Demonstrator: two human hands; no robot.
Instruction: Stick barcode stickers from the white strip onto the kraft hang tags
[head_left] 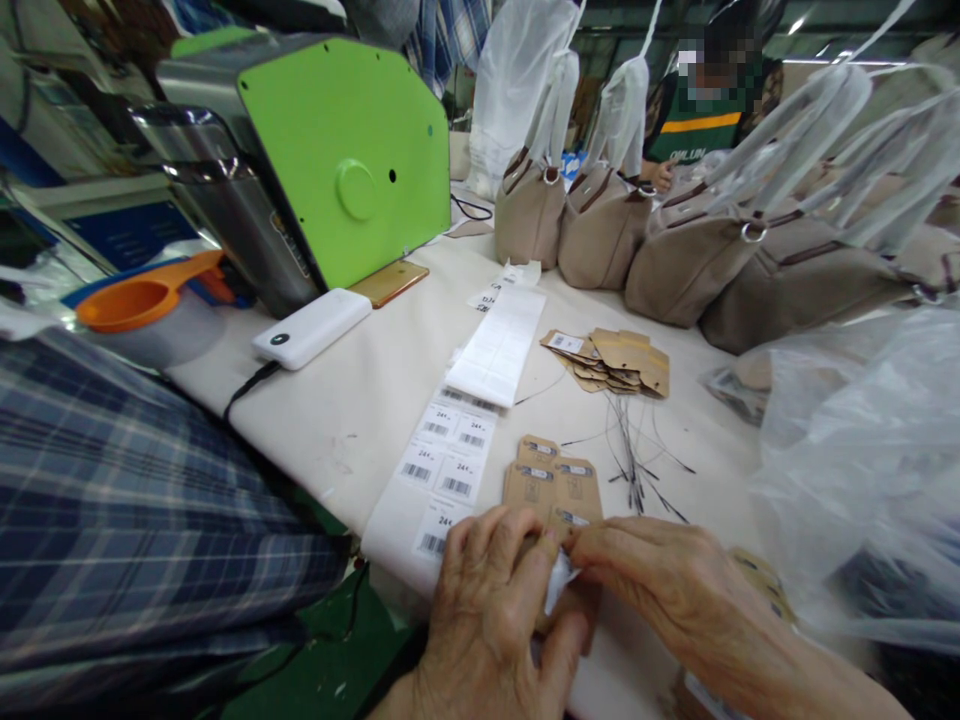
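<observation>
My left hand [495,615] and my right hand [660,580] meet at the near edge of the white-covered table [360,430]. Between their fingertips is a small white sticker [561,582], pressed to a kraft hang tag [574,610] that is partly hidden by my fingers. Just beyond my hands lie several more kraft tags [551,485]. To their left runs a strip of white barcode labels [442,470]. Farther back is a loose pile of kraft tags [611,362], and a bunch of thin black cords [630,450] lies beside my right hand.
Beige handbags [600,225] with plastic-wrapped handles stand in a row along the table. A green machine [345,160], steel flask [225,205], white power bank [311,327] and orange scoop [142,300] are at the left. Plastic sheeting [855,470] hangs right; a co-worker [705,115] is beyond.
</observation>
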